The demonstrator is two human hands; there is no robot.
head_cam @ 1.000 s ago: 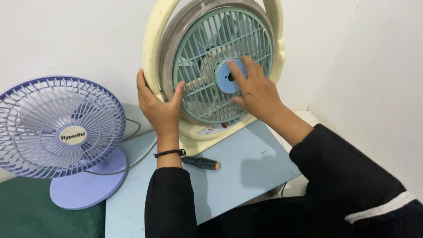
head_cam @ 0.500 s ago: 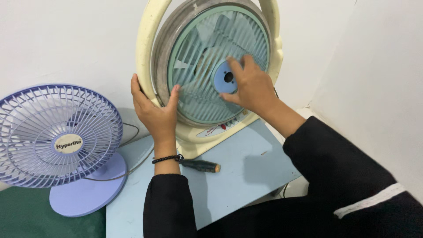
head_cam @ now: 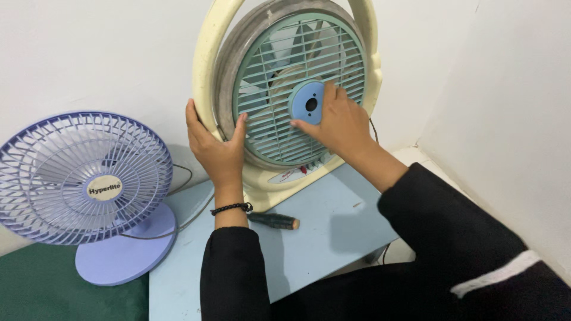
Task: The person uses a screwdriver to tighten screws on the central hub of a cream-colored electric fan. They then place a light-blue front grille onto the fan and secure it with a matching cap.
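I saw the cream box fan [head_cam: 205, 77] standing upright on the light blue tabletop [head_cam: 321, 232], against the white wall. My left hand [head_cam: 215, 145] was clamped on the fan's left rim, fingers behind the cream frame and thumb hooked forward onto the edge of the teal front grille [head_cam: 270, 128], so that hand was closed on the frame itself. My right hand [head_cam: 336, 122] lay flat against the grille's right half, fingers loosely spread, with the fingertips touching the round blue centre cap [head_cam: 309, 102]; it pressed rather than pinched anything. The grille sat between the two hands, nearly filling the frame's opening. Just below the fan's base, near my left wrist, a black-handled screwdriver [head_cam: 275, 221] lay on the tabletop, touching neither hand. Well to the left of the box fan stood a small lavender desk fan [head_cam: 83, 178] on its round base, its cord trailing toward the box fan.
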